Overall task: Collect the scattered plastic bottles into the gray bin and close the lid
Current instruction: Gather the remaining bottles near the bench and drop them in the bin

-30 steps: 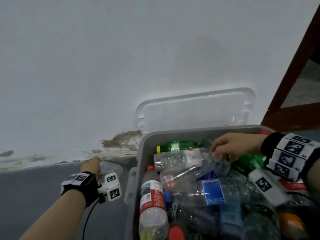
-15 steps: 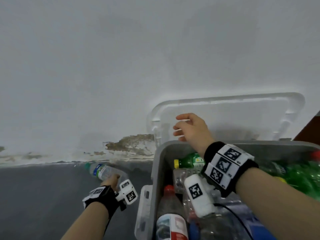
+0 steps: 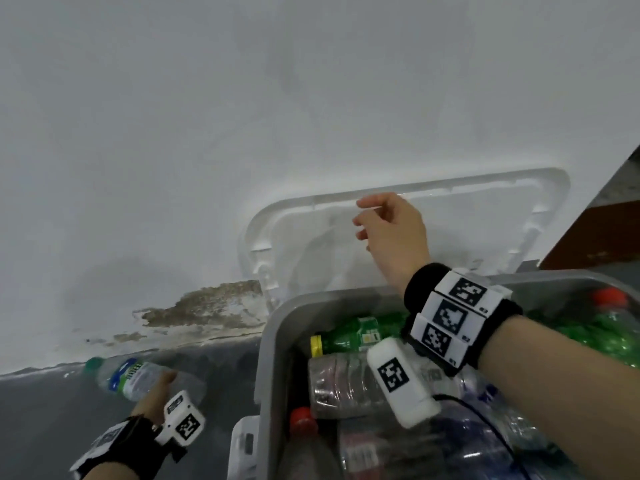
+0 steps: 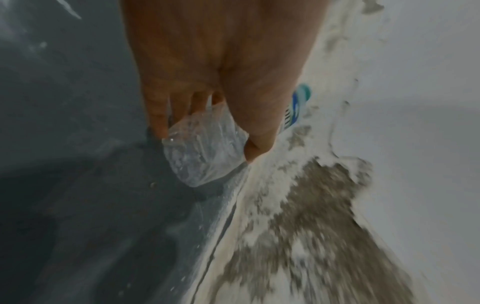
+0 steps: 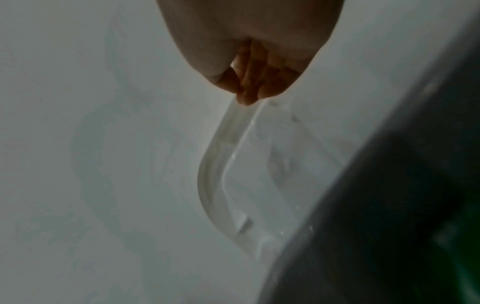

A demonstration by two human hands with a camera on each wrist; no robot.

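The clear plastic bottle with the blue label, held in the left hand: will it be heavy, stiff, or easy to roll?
The clear plastic bottle with the blue label looks empty, so it is probably light. Its thin, crinkled wall beneath the left hand suggests it may dent under squeezing. Being round, it would likely roll if laid on the dark floor.

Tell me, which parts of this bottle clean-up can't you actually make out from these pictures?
- Right hand: whether its fingertips already hold the lid rim; right wrist view is dark and blurred.
- Clear bottle in the left hand: label print too small in the head view; left wrist view blurred, palm covers its middle.
- Gray bin: near and right sides cut off by the head view's edge.
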